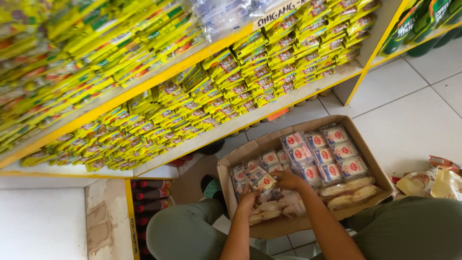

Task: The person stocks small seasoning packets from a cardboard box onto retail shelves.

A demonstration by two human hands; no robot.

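Note:
An open cardboard box (371, 159) sits on the floor in front of me, filled with clear packets (332, 153) bearing red round labels. My left hand (248, 200) reaches into the box's near left corner among the packets. My right hand (288, 180) is beside it, its fingers closed on a packet (264, 181) that it lifts slightly from the pile. Both forearms stretch out from between my knees in grey-green trousers.
A yellow-edged shelf (269, 108) above the box is packed with several rows of yellow sachets. Green bottles (414, 21) stand on a shelf at top right. Loose packets (440, 180) lie on the white tiles at right. Dark bottles (151, 195) stand low at left.

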